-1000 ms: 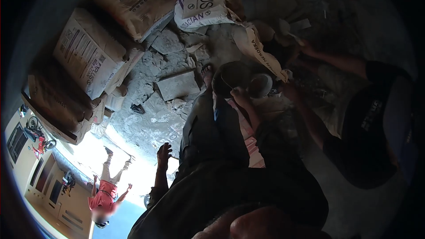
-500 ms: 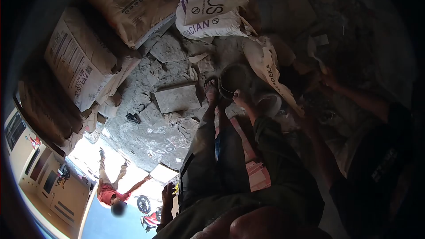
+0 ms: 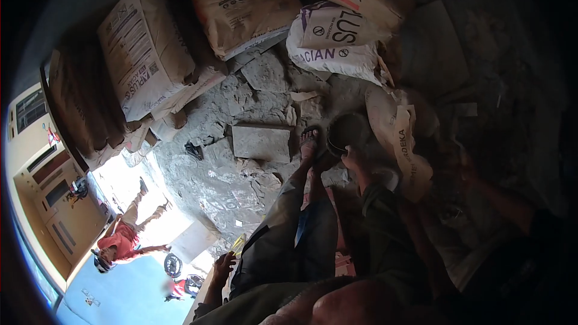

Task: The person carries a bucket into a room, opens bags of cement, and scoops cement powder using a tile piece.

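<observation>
My right hand [image 3: 355, 160] is closed on the handle of a dark bucket [image 3: 349, 131], which stands on the dusty floor beside my sandalled foot [image 3: 309, 138]. The bucket's inside is too dark to make out. My left hand [image 3: 224, 265] hangs at my side with its fingers loosely apart and nothing visible in them. Close to my right hand are a second, paler round container [image 3: 385, 177] and a torn paper sack [image 3: 404, 150].
Stacked cement sacks [image 3: 144, 48] line the left and far side. A flat block [image 3: 262, 142] lies on the rubble floor. On the right, a co-worker's arm [image 3: 500, 195] reaches in. Outside are a person in a red shirt [image 3: 120, 241] and a motorbike [image 3: 180, 286].
My view has shifted, so the sacks and bucket sit further right and lower. My right hand stays at the bucket. The person in red has moved, now beside a large pale board.
</observation>
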### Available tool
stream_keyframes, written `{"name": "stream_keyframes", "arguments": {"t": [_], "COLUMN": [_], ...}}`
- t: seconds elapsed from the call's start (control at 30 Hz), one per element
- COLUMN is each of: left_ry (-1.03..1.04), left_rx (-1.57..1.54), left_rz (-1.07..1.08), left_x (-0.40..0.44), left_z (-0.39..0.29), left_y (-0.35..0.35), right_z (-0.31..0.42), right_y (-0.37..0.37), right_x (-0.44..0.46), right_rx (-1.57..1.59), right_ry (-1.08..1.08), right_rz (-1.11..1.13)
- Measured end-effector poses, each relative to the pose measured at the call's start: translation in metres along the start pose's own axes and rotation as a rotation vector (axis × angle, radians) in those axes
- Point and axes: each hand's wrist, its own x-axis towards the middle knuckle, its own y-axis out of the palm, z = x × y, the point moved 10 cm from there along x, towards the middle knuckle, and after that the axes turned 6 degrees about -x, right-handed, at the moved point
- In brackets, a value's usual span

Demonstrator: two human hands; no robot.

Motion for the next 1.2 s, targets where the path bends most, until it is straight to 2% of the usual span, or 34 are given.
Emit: {"name": "stream_keyframes", "arguments": {"t": [0.03,0.3,0.4,0.5,0.57,0.63,0.7,0.77,0.8,0.87,0.9,0.93,0.97,1.0,1.07,1.1,1.17,1.2], "left_ry": [0.014,0.208,0.384,0.624,0.601,0.430,0.198,0.489,0.526,0.559,0.724,0.866,0.922,0.988,1.001,0.859,0.548,0.383], "left_rx": [-0.003,-0.016,0.020,-0.027,-0.089,-0.258,-0.594,-0.587,-0.549,-0.499,-0.364,-0.228,-0.152,-0.078,0.005,-0.005,0.003,0.018], "left_rz": [-0.008,0.014,0.062,0.102,0.171,0.411,0.746,1.111,1.060,1.018,0.808,0.582,0.468,0.359,0.194,0.180,0.038,-0.085], "left_x": [0.004,-0.025,-0.034,-0.056,-0.063,-0.060,-0.081,-0.179,-0.219,-0.242,-0.221,-0.202,-0.183,-0.162,-0.111,-0.093,-0.057,-0.034], "left_z": [0.004,-0.039,-0.070,-0.123,-0.152,-0.171,-0.195,-0.256,-0.273,-0.275,-0.285,-0.287,-0.280,-0.280,-0.251,-0.231,-0.174,-0.143], "left_y": [-0.001,0.019,0.035,0.059,0.088,0.137,0.195,0.234,0.229,0.224,0.203,0.175,0.152,0.131,0.087,0.071,0.029,0.006], "right_z": [0.006,0.039,0.071,0.121,0.162,0.194,0.215,0.230,0.220,0.162,0.149,0.131,0.113,0.094,0.055,0.043,0.001,-0.016], "right_y": [-0.008,0.007,-0.022,-0.088,-0.143,-0.177,-0.204,-0.208,-0.197,-0.160,-0.161,-0.150,-0.132,-0.121,-0.083,-0.080,-0.058,-0.058], "right_x": [-0.009,-0.092,-0.148,-0.222,-0.269,-0.307,-0.335,-0.347,-0.336,-0.300,-0.297,-0.296,-0.299,-0.295,-0.293,-0.300,-0.320,-0.324], "right_rx": [-0.017,0.314,0.412,0.574,0.602,0.631,0.666,0.488,0.498,0.756,0.761,0.823,0.886,0.896,1.018,1.027,1.169,1.178], "right_ry": [-0.026,-0.118,-0.148,-0.271,-0.389,-0.529,-0.550,-0.565,-0.536,-0.230,-0.231,-0.210,-0.184,-0.183,-0.131,-0.132,0.106,0.105], "right_rz": [-0.048,0.011,0.038,-0.113,-0.232,-0.357,-0.405,-0.348,-0.353,-0.472,-0.491,-0.413,-0.325,-0.332,-0.265,-0.278,-0.339,-0.351]}}
